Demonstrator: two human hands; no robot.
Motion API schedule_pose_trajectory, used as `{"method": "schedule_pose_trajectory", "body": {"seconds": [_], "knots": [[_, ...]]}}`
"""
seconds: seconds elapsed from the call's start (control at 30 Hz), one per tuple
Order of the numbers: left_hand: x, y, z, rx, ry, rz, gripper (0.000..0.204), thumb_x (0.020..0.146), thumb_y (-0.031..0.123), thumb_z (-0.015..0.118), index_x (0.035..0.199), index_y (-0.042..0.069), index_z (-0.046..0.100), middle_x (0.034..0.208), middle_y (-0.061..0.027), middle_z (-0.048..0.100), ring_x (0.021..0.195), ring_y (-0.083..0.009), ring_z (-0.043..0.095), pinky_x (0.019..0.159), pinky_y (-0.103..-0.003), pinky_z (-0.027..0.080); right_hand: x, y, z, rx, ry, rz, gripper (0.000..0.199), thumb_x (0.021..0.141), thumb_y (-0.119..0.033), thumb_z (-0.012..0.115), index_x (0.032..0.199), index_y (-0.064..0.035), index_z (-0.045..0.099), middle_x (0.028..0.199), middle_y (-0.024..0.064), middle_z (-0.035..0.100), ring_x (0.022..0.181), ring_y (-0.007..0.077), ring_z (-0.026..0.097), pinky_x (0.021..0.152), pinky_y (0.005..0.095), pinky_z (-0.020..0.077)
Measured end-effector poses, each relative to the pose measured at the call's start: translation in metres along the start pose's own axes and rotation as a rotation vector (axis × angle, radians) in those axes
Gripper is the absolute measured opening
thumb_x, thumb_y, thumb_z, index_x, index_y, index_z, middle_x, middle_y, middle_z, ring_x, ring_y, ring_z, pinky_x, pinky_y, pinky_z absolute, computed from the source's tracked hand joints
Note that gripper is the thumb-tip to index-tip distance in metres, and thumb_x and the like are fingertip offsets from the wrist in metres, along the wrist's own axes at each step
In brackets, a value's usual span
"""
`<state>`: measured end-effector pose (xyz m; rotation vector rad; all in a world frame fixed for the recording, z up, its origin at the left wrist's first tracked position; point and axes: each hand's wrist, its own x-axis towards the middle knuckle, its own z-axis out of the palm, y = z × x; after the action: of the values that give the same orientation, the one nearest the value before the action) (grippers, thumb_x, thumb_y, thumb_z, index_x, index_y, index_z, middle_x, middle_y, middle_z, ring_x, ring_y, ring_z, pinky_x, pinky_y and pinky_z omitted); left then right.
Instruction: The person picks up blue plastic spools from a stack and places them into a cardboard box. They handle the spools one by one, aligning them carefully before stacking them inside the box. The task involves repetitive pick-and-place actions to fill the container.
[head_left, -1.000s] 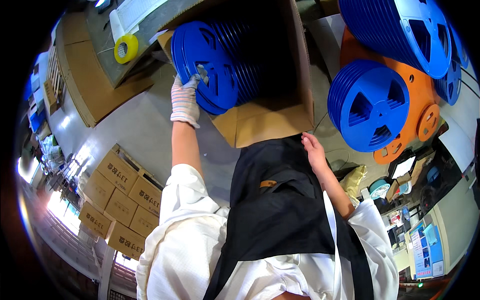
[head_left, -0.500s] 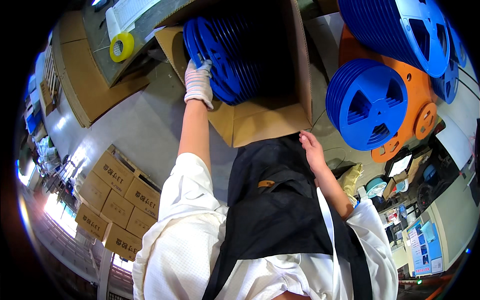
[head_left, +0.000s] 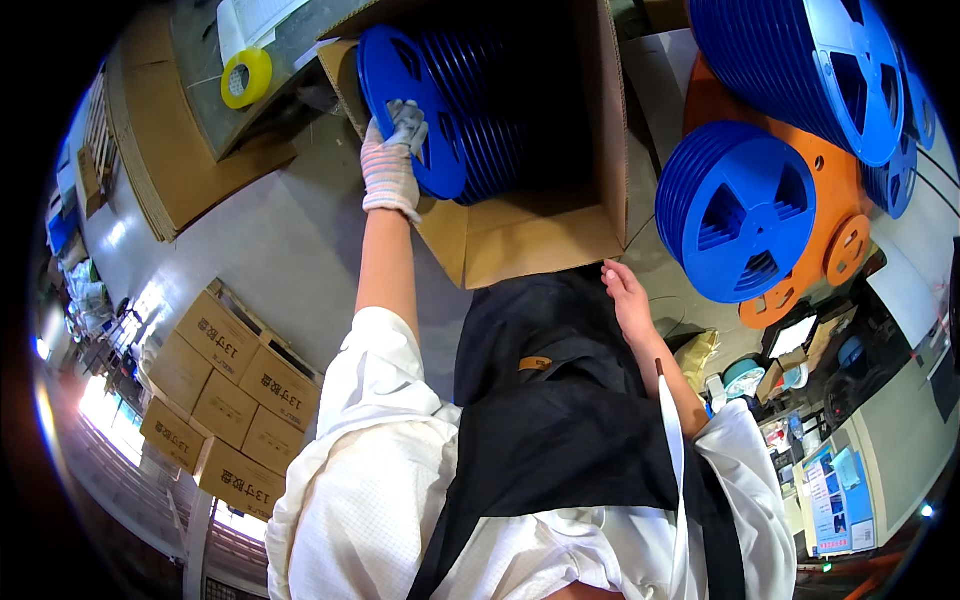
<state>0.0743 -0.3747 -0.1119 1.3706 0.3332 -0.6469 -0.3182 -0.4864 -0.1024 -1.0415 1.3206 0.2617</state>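
Observation:
My left hand (head_left: pixel 393 160), in a striped glove with grey fingers, is closed on a blue plastic reel (head_left: pixel 438 170) at the left side of an open cardboard box (head_left: pixel 535 240). Its fingers reach over the reel's face near the cut-outs; the thumb is partly hidden. Behind that reel, several more blue reels (head_left: pixel 490 150) stand in a row inside the box, fading into deep shadow. My bare right hand (head_left: pixel 626 298) hangs by the box's near right corner, fingers stretched out, holding nothing. Whether its fingertips touch the cardboard I cannot tell.
To the right, stacks of blue reels (head_left: pixel 750 215) sit on an orange stand (head_left: pixel 825 190). A yellow tape roll (head_left: pixel 246 78) lies on the table at upper left. Stacked closed cartons (head_left: pixel 225 410) stand at lower left, flat cardboard (head_left: pixel 165 120) above them.
My left hand has shifted slightly left with the blue reel, whose face now turns more into view. The right hand has hardly moved.

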Motion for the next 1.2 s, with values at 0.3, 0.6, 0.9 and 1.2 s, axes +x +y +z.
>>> {"method": "schedule_pose_trajectory", "body": {"seconds": [0.3,0.6,0.9,1.2], "knots": [[0.020,-0.024,0.011,0.072,0.041,-0.101,0.030,0.089,0.005,0.060,0.118,0.005,0.052,0.111,-0.0095,0.059,0.101,-0.0191,0.060,0.093,-0.034,0.050,0.003,0.005,0.002,-0.068,-0.046,-0.015,0.040,0.098,-0.027,0.050,0.131,-0.0037,0.051,0.123,0.0071,0.058,0.108,0.0139,0.054,0.089,0.0255,0.0404],[-0.069,-0.034,-0.030,0.808,-0.019,-0.197,0.077,0.086,0.045,0.063,0.145,0.007,0.032,0.146,-0.0166,0.037,0.133,-0.0283,0.038,0.106,-0.037,0.033,-0.029,-0.028,-0.031,0.001,0.037,-0.259,0.035,0.094,-0.014,0.055,0.126,0.0006,0.053,0.122,0.0134,0.058,0.113,0.0204,0.056,0.097,0.0299,0.0425],[-0.208,-0.131,-0.095,0.664,-0.058,-0.129,0.043,0.091,0.005,0.059,0.132,0.000,0.048,0.121,-0.0130,0.060,0.109,-0.0169,0.057,0.095,-0.027,0.043,0.026,-0.102,-0.097,-0.674,0.514,-0.440,0.077,0.070,-0.040,0.079,0.123,0.0064,0.048,0.121,0.0242,0.055,0.114,0.0366,0.053,0.096,0.0398,0.0435],[-0.323,-0.157,-0.108,0.679,0.048,-0.111,0.041,0.091,-0.003,0.055,0.131,0.002,0.050,0.117,-0.0081,0.061,0.104,-0.0148,0.057,0.093,-0.026,0.044,0.110,-0.117,-0.088,-0.234,0.169,-0.047,0.087,0.068,-0.029,0.084,0.135,0.0028,0.038,0.130,0.0186,0.051,0.119,0.0325,0.050,0.095,0.0433,0.0422]]}}
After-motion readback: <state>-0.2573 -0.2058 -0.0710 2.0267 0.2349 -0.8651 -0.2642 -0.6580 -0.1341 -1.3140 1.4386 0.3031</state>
